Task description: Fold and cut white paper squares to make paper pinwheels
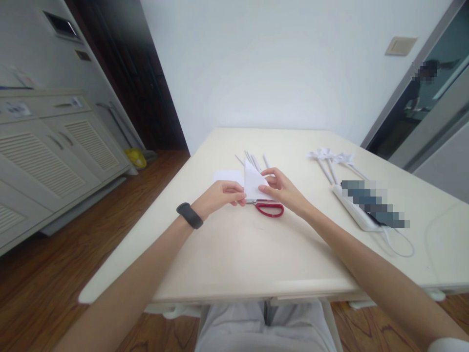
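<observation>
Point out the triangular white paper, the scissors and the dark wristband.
Triangular white paper [252, 186]: head view, middle of its front face.
Scissors [271, 215]: head view, near rim of the red handle loop.
Dark wristband [189, 216]: head view, middle of the band.

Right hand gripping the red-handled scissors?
No, the right hand holds the white paper triangle, while the scissors lie on the table.

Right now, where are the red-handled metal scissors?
In the head view, the red-handled metal scissors lie just right of centre on the cream table, partly hidden by the white paper triangle between the left hand and right hand.
</observation>
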Motion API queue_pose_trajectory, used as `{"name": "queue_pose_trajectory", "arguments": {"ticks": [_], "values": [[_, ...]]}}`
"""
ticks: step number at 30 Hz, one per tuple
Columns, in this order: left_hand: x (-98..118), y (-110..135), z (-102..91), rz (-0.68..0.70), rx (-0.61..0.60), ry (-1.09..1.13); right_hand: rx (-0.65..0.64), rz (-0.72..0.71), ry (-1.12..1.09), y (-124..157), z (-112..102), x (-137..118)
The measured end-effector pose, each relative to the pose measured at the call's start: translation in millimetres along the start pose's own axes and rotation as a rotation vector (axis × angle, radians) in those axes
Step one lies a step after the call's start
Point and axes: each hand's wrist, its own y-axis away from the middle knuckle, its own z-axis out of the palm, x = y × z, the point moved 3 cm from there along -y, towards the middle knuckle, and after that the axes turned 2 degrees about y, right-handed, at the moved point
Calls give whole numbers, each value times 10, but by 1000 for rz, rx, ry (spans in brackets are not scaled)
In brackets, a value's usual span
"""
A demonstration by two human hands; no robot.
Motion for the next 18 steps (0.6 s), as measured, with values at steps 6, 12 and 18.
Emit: {"name": "queue_pose_trajectory", "arguments": {"ticks": [6, 12, 18], "values": [[15, 13, 8, 6, 12, -7, -72, 21, 96, 9, 29, 12], [18, 15, 20, -41, -26, -24, -43, 8, 114, 13, 36, -24], [-2, 8, 24, -51, -67, -38, -75, 15, 91, 11, 31, 17]]}}
